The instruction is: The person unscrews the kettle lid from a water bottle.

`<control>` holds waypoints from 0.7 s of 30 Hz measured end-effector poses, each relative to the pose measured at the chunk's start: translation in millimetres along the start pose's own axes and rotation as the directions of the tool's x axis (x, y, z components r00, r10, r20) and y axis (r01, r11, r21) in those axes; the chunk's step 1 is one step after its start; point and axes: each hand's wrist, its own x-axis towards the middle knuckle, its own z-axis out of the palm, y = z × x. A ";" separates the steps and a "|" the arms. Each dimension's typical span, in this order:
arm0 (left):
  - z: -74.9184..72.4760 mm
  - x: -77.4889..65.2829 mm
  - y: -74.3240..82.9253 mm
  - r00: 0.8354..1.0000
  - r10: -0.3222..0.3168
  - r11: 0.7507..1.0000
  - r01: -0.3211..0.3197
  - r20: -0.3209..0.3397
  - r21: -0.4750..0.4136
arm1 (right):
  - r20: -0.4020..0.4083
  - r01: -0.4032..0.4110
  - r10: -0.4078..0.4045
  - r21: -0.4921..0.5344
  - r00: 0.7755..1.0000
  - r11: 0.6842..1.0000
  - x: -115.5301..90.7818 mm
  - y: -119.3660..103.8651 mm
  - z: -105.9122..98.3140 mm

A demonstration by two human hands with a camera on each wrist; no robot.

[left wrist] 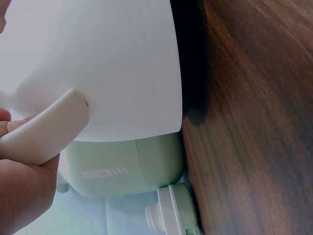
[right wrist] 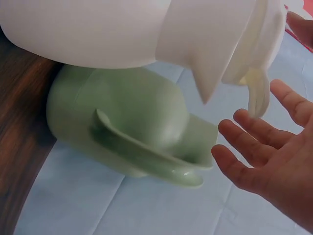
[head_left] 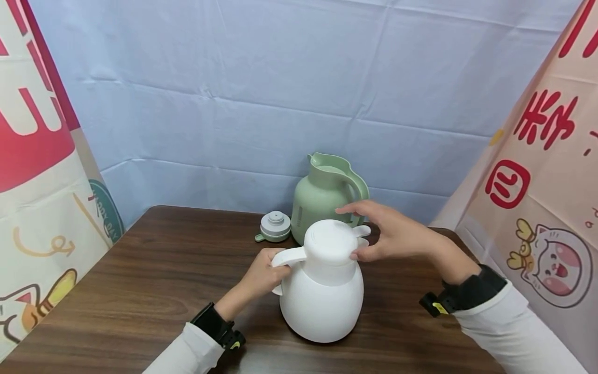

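A white vacuum jug (head_left: 322,306) stands upright near the front middle of the table. My left hand (head_left: 261,272) grips its handle (head_left: 289,256), fingers wrapped around it; the left wrist view shows the thumb side pressed to that handle (left wrist: 54,127). A rounded white lid (head_left: 329,239) sits on top, with a tab (right wrist: 259,95) jutting out above the pointed spout (right wrist: 208,83). My right hand (head_left: 397,234) is beside the lid on the spout side, thumb and fingers spread apart. In the right wrist view its fingers (right wrist: 252,142) are loosely extended close to the tab.
Behind the white jug stands a green jug (head_left: 310,205) with an uncovered top, its handle to the right. A grey and green stopper (head_left: 275,226) lies to its left on the brown wooden table (head_left: 187,270). A pale blue cloth (head_left: 224,124) hangs behind, with printed cloths (head_left: 537,197) at both sides.
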 end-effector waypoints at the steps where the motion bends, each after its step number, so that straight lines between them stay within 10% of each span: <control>1: 0.0 0.1 0.2 1.000 -0.002 1.000 0.002 0.000 -0.001 | 0.012 0.003 -0.003 -0.011 1.000 1.000 2.9 -1.8 0.6; 21: -1.0 2.4 -1.1 1.000 -0.024 1.000 0.024 0.017 -0.012 | 0.164 0.087 -0.061 -0.158 0.985 0.984 33.4 -21.1 29.7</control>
